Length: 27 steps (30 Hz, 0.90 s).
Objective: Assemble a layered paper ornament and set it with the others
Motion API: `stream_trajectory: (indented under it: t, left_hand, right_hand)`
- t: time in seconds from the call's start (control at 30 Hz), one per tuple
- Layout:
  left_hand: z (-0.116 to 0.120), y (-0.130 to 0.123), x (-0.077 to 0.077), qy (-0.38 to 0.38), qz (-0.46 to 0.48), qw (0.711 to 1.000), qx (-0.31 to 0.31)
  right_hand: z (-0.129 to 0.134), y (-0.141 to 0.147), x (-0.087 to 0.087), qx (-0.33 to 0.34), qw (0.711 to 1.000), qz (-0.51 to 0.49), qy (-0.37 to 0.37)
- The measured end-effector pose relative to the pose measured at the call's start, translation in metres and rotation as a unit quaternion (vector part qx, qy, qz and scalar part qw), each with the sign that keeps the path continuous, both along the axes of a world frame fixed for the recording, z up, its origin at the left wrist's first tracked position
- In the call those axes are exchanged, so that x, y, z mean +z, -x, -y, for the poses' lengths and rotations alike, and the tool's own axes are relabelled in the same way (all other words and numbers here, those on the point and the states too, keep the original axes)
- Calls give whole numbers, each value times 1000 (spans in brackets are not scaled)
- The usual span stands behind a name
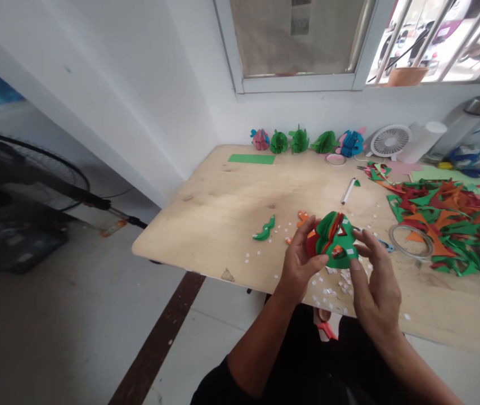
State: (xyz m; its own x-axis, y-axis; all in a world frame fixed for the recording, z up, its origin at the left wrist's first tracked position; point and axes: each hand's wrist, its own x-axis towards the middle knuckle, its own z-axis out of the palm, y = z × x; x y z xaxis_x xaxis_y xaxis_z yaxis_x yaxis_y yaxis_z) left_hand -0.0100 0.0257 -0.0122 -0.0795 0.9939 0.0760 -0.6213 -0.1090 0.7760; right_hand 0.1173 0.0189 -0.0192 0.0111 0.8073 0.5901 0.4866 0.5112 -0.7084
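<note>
Over the table's front edge, a layered paper craft point(336, 242) of green, red and orange sheets is held up, with cut-out holes and small white squares on its face. My left hand point(301, 259) grips its left side between thumb and fingers. My right hand point(372, 275) is at its right edge, thumb and fingertips curved close around the green paper. On the table left of my hands lies a wavy green paper piece point(264, 229). Orange paper pieces point(303, 217) sit partly hidden behind my left hand. Many small white squares point(328, 291) are scattered below.
Colored paper scraps point(451, 219) pile up at right, beside a tape roll point(411, 242). A white pen point(348, 191) lies mid-table. Folded paper figures point(299, 139) line the wall near a small white fan point(390, 140). A green strip point(251, 159) lies at back left.
</note>
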Motion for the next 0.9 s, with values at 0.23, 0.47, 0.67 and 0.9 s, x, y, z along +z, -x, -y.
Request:
stream_trajectory:
  t: [0.23,0.47,0.67,0.9]
  left_hand:
    - [4,2,1,-11,3,999,-43]
    - [6,7,-4,-75,-103,989,-71]
    - [6,9,-1,-78,-103,989,-75]
    - [12,7,2,-80,-187,978,-32]
  right_hand:
    - [-17,-8,7,69,983,-114,128]
    - [-36,-21,28,197,923,-203,262]
    - [-38,-22,28,209,913,-230,265]
    - [-37,-22,18,195,933,-219,207]
